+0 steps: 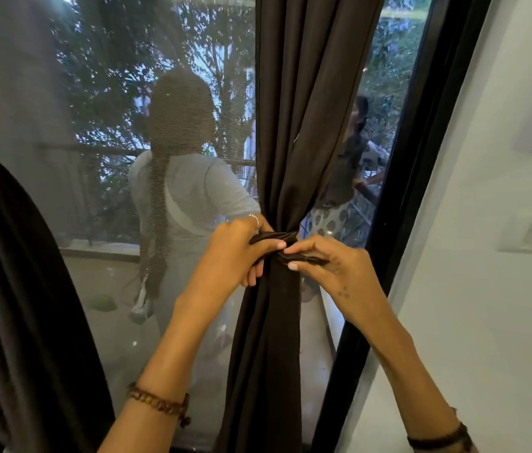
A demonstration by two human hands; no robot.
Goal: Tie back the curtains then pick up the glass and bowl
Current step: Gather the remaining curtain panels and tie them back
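The curtain [291, 142] hangs gathered by the window frame's right edge [402, 197], cinched at mid-height by a dark tie-back [274, 237]. The left hand [237, 253] and right hand [326, 261] each pinch one tail, apparently to draw the knot tight (glass and bowl are nowhere in view).

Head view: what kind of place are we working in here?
Likely a room in a home or guest lodging, at a glass door onto a balcony. Dark curtains hang over the glass, with railing and trees outside; a wall switch sits on the white wall. Both hands, left and right, grip the tie.
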